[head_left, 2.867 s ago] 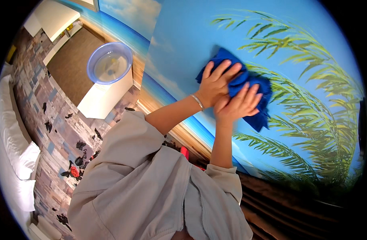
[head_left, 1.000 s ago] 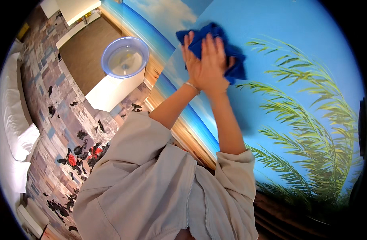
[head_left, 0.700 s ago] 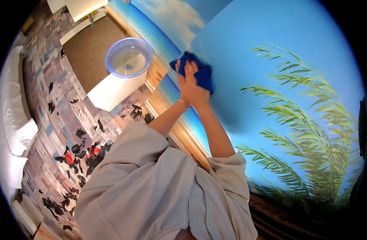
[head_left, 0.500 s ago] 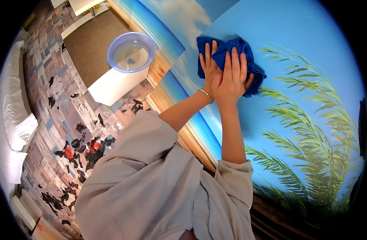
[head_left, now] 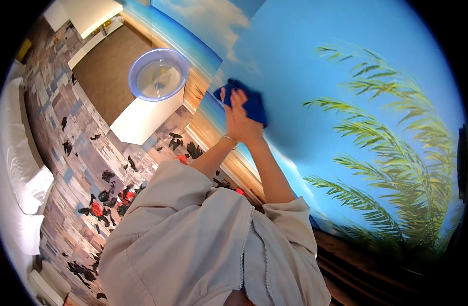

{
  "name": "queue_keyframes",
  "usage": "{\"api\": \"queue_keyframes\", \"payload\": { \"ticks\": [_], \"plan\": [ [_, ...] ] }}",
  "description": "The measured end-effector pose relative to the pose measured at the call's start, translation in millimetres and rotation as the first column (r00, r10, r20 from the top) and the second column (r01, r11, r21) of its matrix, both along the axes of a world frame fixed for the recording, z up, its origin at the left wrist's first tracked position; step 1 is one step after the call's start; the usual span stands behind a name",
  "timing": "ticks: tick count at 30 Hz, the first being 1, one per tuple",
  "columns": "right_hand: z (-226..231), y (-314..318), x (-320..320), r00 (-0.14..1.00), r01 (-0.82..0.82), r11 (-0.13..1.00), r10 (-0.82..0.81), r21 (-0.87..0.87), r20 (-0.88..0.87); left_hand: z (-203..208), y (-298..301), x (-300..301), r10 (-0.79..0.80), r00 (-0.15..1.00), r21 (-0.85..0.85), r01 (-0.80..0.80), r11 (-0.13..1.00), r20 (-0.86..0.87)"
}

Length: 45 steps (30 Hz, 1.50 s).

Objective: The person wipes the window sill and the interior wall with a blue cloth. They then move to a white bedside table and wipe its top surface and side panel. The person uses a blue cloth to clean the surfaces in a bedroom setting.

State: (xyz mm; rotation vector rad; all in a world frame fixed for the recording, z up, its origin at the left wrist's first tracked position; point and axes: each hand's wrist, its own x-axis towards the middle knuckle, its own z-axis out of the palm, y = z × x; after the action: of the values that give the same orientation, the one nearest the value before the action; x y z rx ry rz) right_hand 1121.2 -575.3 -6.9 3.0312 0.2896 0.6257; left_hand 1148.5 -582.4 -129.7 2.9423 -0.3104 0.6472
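Note:
A dark blue cloth [head_left: 254, 106] is pressed against a wall painted with a sky-and-beach mural [head_left: 290, 76]. My left hand [head_left: 228, 116], with a bracelet at its wrist, holds the cloth near its left side. My right hand [head_left: 245, 125] overlaps it and bears on the same cloth, covering part of the left hand. Motion blurs the fingers of both hands slightly. The cloth lies near the edge where the mural turns toward the blue sea stripe.
To the left, a lavender basin [head_left: 181, 84] of cloudy water rests on a white-sided cabinet [head_left: 142, 122] with a brown top. Black petal-like scraps [head_left: 107, 176] and red pieces litter the patterned floor [head_left: 73, 168]. White cushions [head_left: 25, 168] line the far left.
Both hands have slid the cloth left and slightly down along the mural. It looks more bunched under the hands, which overlap more than before. The view has shifted slightly.

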Motion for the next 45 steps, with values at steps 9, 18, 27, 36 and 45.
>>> {"api": "queue_keyframes", "payload": {
  "ticks": [9,18,27,36,45],
  "plan": [
    [-51,-47,-103,0.917,0.334,0.923,-0.271,-0.192,0.292,18,3,-62,-0.598,0.762,-0.949,0.316,0.009,0.248],
    [35,-45,-107,0.843,0.277,0.956,-0.290,0.097,0.452,84,-2,-60,-0.536,0.715,-0.758,0.622,0.197,0.448],
    [-71,-51,-155,0.855,0.325,0.924,-0.379,0.204,0.354,30,27,-88,-0.837,0.486,-0.519,0.798,0.307,0.251],
    [-11,-68,-194,0.765,0.384,0.909,-0.410,0.160,0.497,83,-11,-124,-0.696,0.528,-0.515,0.817,0.260,0.486],
    [-113,-91,-242,0.857,0.378,0.924,-0.327,-0.055,0.397,-45,-28,-141,-0.699,0.476,-0.276,0.880,0.387,0.534]
  ]
}}
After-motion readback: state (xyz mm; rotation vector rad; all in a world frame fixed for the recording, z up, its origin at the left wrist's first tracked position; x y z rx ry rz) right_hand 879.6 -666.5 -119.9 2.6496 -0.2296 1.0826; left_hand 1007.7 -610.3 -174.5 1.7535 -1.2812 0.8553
